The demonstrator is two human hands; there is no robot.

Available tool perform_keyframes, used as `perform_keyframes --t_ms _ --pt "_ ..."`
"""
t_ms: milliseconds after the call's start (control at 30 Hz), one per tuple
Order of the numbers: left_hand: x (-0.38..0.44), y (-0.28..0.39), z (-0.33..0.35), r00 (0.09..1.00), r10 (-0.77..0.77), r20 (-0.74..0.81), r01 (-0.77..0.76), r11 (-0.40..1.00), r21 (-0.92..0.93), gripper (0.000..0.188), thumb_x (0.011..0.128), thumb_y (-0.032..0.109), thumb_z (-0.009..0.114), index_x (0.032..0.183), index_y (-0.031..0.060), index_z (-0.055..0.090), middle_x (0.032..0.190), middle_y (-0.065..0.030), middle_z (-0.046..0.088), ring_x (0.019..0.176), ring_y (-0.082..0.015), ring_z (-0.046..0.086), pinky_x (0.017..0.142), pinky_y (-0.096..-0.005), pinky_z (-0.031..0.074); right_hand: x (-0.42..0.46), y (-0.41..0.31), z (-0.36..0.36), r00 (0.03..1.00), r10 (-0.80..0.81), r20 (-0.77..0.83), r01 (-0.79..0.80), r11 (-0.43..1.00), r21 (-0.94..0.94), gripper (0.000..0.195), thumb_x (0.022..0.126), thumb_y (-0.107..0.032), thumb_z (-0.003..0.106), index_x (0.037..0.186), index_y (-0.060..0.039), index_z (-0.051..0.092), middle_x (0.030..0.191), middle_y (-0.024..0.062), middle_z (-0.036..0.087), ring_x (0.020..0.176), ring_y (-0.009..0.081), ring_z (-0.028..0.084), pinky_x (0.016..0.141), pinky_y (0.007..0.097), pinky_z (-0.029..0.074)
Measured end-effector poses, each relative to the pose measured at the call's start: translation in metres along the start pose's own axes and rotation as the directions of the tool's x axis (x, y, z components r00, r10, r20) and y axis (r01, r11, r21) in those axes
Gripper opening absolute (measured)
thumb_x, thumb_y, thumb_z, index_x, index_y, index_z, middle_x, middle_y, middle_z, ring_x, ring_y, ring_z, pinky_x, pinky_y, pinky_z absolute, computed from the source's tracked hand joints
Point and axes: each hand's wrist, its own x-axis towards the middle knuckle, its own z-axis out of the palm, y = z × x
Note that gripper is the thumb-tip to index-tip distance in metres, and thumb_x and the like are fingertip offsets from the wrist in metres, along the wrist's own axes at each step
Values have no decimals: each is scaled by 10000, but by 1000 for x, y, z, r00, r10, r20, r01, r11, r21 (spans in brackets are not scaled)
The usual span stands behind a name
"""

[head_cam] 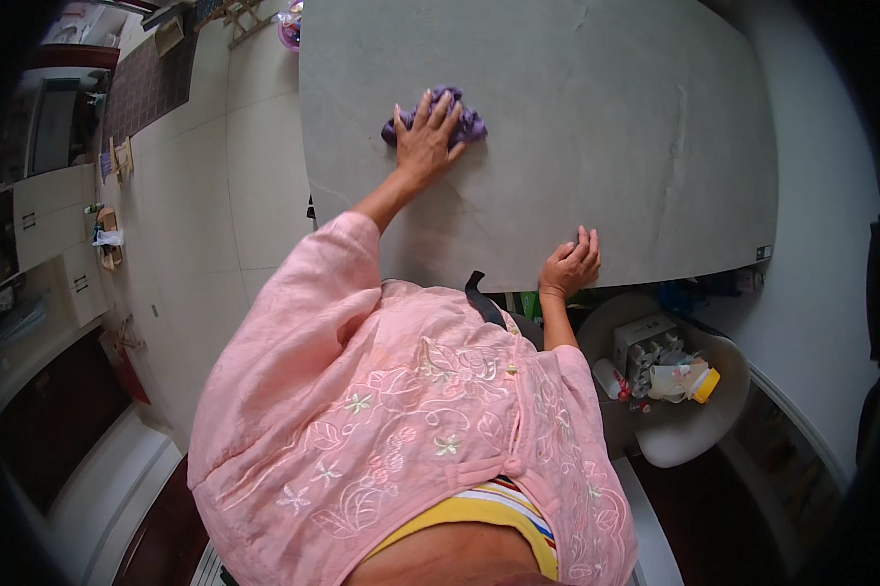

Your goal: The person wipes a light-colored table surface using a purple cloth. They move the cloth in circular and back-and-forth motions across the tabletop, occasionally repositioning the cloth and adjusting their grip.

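My left hand lies palm down on a crumpled purple cloth, with its fingers spread over it. The cloth is bunched up and pressed against a grey stone-look tabletop. By the near edge of the table, my right hand rests on the surface with loosely bent fingers. I see nothing held in it. Pink embroidered sleeves cover both upper arms.
At my right, a grey chair under the table's edge holds a box and a yellow-lidded container. A white wall borders the table's right end. Left are a tiled floor, small wooden stools and cabinets.
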Motion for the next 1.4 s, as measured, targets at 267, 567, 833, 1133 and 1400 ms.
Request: perform_keyframes --t_ms 267,567,833,1133,1400 --pt "-116 29 -34 935 329 132 -317 943 -103 681 829 460 624 1439 308 360 1540 -48 265 1437 -283 196 1069 -675 134 -1 2 1 1000 13 -2 -13 1000 -10 376 855 -150 497 1221 -182 577 1318 39 524 1181 289 491 944 472 387" --pt "-72 31 -19 890 448 81 -453 890 49 578 896 286 561 1419 409 348 1538 -70 265 1424 -337 217 1092 -665 103 1 -3 -3 1000 12 -1 -12 1000 12 345 857 -149 487 1182 -172 600 1305 49 535 1177 284 503 956 463 385" --pt "60 25 10 969 239 -58 -240 971 -7 558 913 325 547 1432 392 350 1538 -75 264 1425 -357 205 1074 -676 139 1 -1 -3 1000 16 20 -16 1000 27 351 858 -135 494 1192 -166 597 1308 56 531 1183 287 493 960 462 376" --pt "183 17 27 993 -49 105 49 999 -1 518 964 445 436 1454 436 268 1579 -54 162 1451 -357 114 1074 -700 107 0 -1 -4 999 17 43 -18 1000 16 355 857 -127 491 1195 -155 595 1311 54 523 1191 285 484 975 452 368" --pt "135 23 21 996 72 59 -71 997 -19 469 945 410 481 1402 383 375 1548 -6 250 1441 -312 170 1024 -749 148 2 -3 -6 999 24 48 -25 999 34 342 864 -139 485 1188 -156 597 1308 61 528 1190 286 490 975 459 374"
